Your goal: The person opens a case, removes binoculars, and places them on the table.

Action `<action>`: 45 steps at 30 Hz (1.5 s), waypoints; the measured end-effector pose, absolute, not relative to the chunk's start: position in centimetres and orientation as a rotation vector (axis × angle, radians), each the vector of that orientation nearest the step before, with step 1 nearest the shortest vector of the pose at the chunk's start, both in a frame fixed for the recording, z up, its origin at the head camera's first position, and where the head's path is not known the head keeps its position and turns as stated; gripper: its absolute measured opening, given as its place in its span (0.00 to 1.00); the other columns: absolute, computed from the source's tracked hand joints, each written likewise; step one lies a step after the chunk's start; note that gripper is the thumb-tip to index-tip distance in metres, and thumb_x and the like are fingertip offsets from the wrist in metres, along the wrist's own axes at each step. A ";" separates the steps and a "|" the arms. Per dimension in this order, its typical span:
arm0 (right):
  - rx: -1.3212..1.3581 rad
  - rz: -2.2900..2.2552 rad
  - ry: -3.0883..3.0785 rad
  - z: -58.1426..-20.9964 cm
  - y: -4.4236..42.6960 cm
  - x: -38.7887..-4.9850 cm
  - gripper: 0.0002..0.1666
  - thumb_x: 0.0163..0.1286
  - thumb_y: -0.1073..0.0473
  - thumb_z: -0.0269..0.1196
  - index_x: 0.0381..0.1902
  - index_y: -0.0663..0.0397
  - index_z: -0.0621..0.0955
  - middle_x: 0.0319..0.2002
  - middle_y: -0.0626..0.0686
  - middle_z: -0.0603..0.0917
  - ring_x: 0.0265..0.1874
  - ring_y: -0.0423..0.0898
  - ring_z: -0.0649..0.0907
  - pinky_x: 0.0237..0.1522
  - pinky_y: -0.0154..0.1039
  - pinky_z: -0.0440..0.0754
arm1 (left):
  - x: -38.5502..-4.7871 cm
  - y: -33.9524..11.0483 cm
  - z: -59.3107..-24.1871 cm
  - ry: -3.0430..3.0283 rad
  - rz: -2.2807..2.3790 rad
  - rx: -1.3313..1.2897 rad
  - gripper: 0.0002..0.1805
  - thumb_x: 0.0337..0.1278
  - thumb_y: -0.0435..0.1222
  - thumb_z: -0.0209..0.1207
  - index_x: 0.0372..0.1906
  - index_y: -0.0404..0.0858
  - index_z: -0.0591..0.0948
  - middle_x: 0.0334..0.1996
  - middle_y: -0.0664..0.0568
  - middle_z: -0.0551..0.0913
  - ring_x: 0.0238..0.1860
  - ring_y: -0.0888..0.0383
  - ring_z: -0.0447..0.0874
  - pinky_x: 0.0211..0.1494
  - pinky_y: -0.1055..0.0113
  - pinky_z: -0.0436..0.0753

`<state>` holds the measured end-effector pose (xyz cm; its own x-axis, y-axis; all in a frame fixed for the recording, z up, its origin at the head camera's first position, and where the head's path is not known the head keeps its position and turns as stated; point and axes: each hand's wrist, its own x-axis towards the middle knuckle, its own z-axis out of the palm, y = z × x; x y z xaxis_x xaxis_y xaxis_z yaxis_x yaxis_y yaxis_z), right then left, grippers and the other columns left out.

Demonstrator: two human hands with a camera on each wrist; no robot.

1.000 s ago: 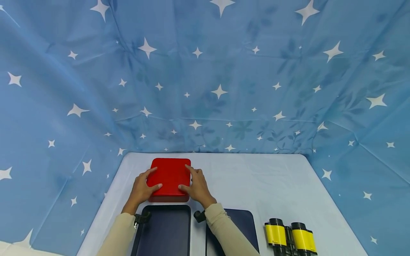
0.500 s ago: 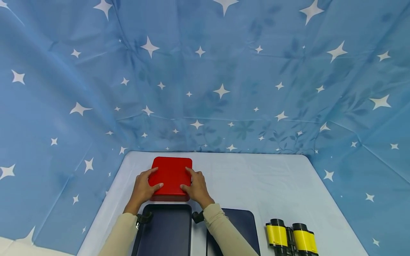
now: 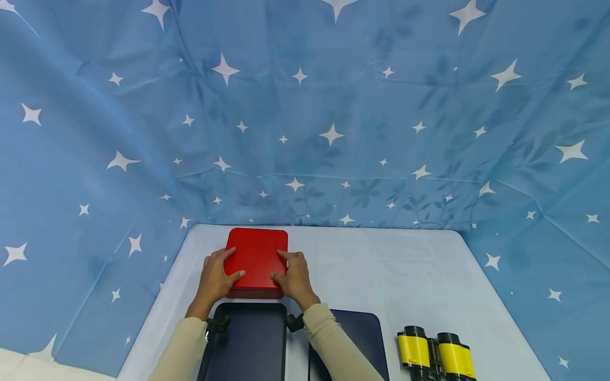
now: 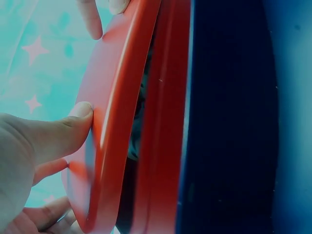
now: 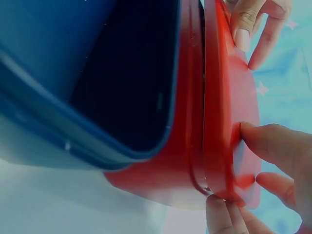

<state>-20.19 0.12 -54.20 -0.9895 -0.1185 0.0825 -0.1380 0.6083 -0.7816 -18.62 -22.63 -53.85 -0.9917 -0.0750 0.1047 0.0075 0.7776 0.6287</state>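
Observation:
A red lid [image 3: 256, 257] sits over a red box [image 3: 254, 294] at the back left of the white table. My left hand [image 3: 213, 280] grips the lid's left side, its thumb on top near the front. On the right side, my right hand [image 3: 297, 281] holds the lid, likewise with the thumb on top. The left wrist view shows a narrow gap between lid and box wall [image 4: 163, 122], with something dark and patterned inside that I cannot make out. In the right wrist view, the fingertips [image 5: 219, 214] touch the lid's side edge.
Directly in front of the box lies a dark navy tray [image 3: 253, 344]. Another flat navy item [image 3: 364, 338] is partly under my right sleeve. Yellow and black binoculars [image 3: 433, 352] lie at the front right. Blue star-patterned cloth [image 3: 305, 132] hangs behind and beside the table [image 3: 381, 264].
The lid's far edge has risen a little with both hands holding it, while the box stays in place. The head view has shifted slightly.

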 end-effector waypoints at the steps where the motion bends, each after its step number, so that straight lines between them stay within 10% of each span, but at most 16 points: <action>1: 0.220 1.372 -2.785 -54.1 0.3 -20.2 0.41 0.62 0.60 0.79 0.73 0.52 0.79 0.61 0.62 0.78 0.56 0.53 0.78 0.49 0.46 0.90 | -18.6 -22.5 -53.7 -2.845 -1.005 0.055 0.44 0.59 0.38 0.75 0.79 0.34 0.69 0.76 0.31 0.67 0.74 0.32 0.64 0.73 0.35 0.76; 9: 0.213 1.421 -2.700 -53.3 1.7 -20.2 0.40 0.62 0.60 0.79 0.72 0.51 0.81 0.58 0.60 0.79 0.40 0.46 0.80 0.36 0.34 0.85 | -18.4 -21.2 -52.1 -2.829 -0.999 0.038 0.46 0.58 0.40 0.76 0.79 0.35 0.69 0.77 0.31 0.66 0.74 0.33 0.64 0.71 0.36 0.78; 45: -0.064 1.385 -2.584 -52.6 12.8 -19.0 0.37 0.60 0.62 0.80 0.69 0.46 0.84 0.60 0.61 0.81 0.43 0.52 0.83 0.35 0.42 0.89 | -18.6 -10.6 -52.1 -2.693 -1.125 -0.201 0.41 0.52 0.38 0.79 0.73 0.39 0.78 0.76 0.37 0.72 0.73 0.36 0.69 0.70 0.33 0.77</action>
